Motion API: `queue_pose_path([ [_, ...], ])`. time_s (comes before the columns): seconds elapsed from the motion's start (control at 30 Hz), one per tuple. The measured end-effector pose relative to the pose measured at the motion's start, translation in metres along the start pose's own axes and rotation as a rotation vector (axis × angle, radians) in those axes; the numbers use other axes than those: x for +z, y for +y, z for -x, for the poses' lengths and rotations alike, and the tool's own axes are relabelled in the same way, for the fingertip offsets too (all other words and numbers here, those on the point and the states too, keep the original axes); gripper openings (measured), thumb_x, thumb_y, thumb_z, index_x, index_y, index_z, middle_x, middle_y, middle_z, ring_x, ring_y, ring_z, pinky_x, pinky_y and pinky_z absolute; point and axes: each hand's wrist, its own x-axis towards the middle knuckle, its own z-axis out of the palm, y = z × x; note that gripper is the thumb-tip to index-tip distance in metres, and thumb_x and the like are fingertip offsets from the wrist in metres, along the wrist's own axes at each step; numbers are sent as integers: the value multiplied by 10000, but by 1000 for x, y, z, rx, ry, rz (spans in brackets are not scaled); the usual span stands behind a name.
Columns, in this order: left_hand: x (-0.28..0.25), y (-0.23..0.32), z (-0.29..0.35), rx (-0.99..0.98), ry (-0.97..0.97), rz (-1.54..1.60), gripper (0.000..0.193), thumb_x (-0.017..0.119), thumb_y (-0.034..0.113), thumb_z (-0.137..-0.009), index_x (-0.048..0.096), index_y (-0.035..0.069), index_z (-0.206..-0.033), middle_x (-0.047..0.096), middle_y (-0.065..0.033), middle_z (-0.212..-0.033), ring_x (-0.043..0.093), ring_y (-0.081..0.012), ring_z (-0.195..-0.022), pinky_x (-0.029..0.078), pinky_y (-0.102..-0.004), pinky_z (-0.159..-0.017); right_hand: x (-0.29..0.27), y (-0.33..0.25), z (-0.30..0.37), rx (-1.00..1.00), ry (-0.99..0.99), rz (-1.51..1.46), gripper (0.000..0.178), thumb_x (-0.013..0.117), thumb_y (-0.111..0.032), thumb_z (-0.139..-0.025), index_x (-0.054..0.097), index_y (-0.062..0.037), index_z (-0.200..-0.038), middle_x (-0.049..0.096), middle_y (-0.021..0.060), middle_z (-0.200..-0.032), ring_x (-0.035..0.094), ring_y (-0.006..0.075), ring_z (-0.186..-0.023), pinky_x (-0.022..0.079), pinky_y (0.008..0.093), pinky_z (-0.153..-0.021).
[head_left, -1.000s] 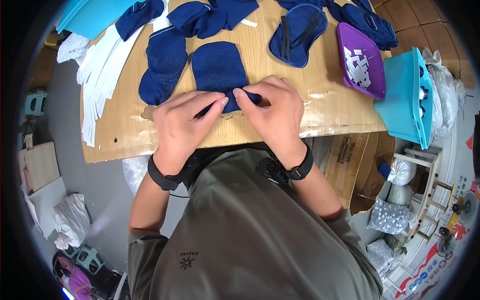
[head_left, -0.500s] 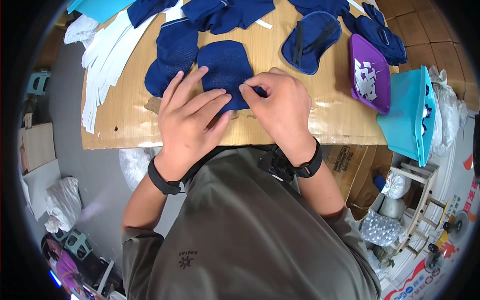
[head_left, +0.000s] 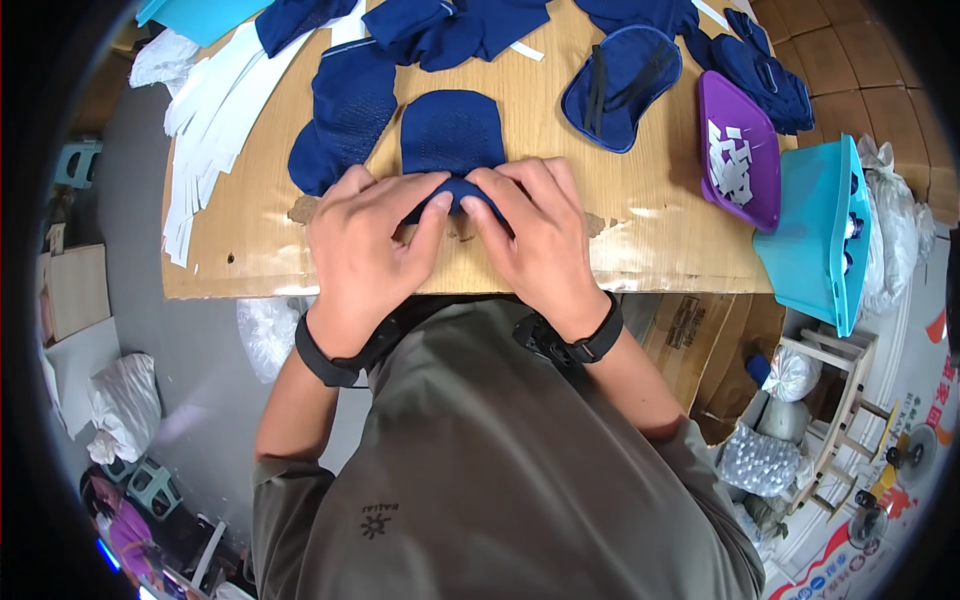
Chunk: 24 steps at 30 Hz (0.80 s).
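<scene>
A navy blue fabric piece (head_left: 452, 130) with tiny perforations and a rounded far end lies flat on the table, close to my body. Its near end is lifted and curled between my two hands. My left hand (head_left: 370, 235) pinches that edge between thumb and fingers from the left. From the right, my right hand (head_left: 537, 225) grips the same edge, its thumb close to the other thumb. Beside the left hand lies a similar perforated navy piece (head_left: 345, 115). Farther right rests an oval navy padded piece (head_left: 622, 88) with dark edging and black straps across it.
Long white strips (head_left: 222, 120) fan over the wooden table's (head_left: 680, 250) left side. A purple basket (head_left: 707, 170) holds small white pieces at the right, next to a turquoise bin (head_left: 805, 240). More navy fabric (head_left: 455, 35) is heaped at the far edge.
My right hand has shifted left and my left hand slightly nearer. Both now grip the near edge, which has curled up; the left fingers were spread on the fabric before.
</scene>
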Motion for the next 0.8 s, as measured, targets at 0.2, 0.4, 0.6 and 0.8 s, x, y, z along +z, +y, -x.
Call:
queue_pose_path([
  [0.2, 10, -7, -5, 14, -24, 63, 134, 754, 84, -783, 765, 69, -916, 737, -65, -830, 551, -215, -559, 467, -291, -573, 4, 0, -11, 86, -45, 309, 133, 665, -157, -861, 649, -61, -771, 610, 60, -783, 534, 268, -806, 432, 404, -673],
  [0.4, 12, -14, -16, 321, 99, -9, 216, 785, 96, -697, 771, 129, -910, 732, 7, -965, 599, -244, -791, 495, -350, -661, 3, 4, -20, 219, -60, 315, 183, 656, -173, -855, 648, -55, -715, 618, 96, -702, 599, 296, -737, 468, 421, -669],
  [0.6, -5, -9, -12, 270, -120, 149, 285, 786, 86, -678, 756, 122, -960, 730, -5, -1047, 590, -251, -781, 462, -361, -689, -15, -7, -30, 268, -156, 255, 168, 649, -167, -881, 653, -52, -760, 633, 141, -730, 605, 359, -746, 479, 457, -736],
  [0.8, 10, -6, -13, 156, -140, 226, 231, 800, 162, -707, 754, 134, -932, 751, -40, -976, 690, -233, -784, 508, -334, -698, -31, -15, 16, 46, -33, 86, 339, 714, -93, -809, 645, -13, -1131, 642, 116, -1137, 602, 324, -1043, 479, 436, -925],
])
